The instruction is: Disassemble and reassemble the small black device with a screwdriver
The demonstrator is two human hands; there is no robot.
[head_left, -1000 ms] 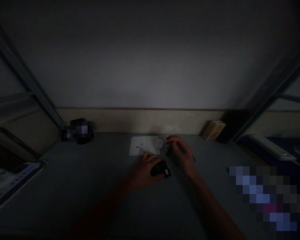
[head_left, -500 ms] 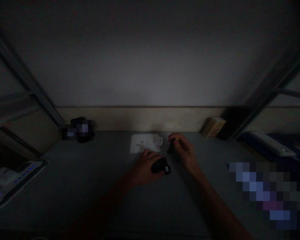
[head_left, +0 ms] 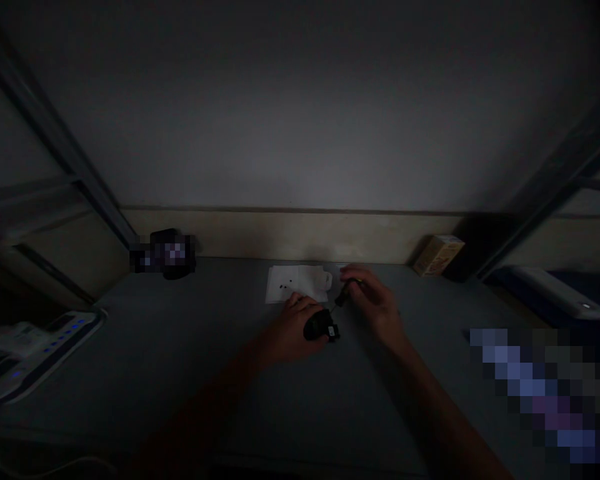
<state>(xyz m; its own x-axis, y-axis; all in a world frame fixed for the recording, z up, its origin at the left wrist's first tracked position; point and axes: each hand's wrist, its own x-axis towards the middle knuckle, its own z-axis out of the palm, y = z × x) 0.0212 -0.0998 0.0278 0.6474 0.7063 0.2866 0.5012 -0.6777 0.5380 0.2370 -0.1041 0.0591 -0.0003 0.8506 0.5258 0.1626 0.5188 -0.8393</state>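
Observation:
My left hand (head_left: 293, 330) is closed round a small, rounded black device (head_left: 319, 325) that has a white label near its right end. Its exact kind is too dark to tell. In my right hand (head_left: 377, 303) is a screwdriver (head_left: 345, 293) with a dark handle, its thin shaft slanting down to the device's upper right side. Whether the tip touches the device cannot be made out. Just beyond my left fingers lies a white paper sheet (head_left: 307, 277), with several tiny dark bits, perhaps screws, on its left half.
A yellowish box (head_left: 440, 255) stands at the back right against the wall. On the left lies a white power strip (head_left: 55, 357) with blue lights. A dark, partly blurred item (head_left: 177, 270) sits at the back left. A long pale object (head_left: 560, 293) rests at the right.
The whole view has shifted slightly. My right hand has tilted the screwdriver, and its shaft now shows against the device. The left hand keeps its hold.

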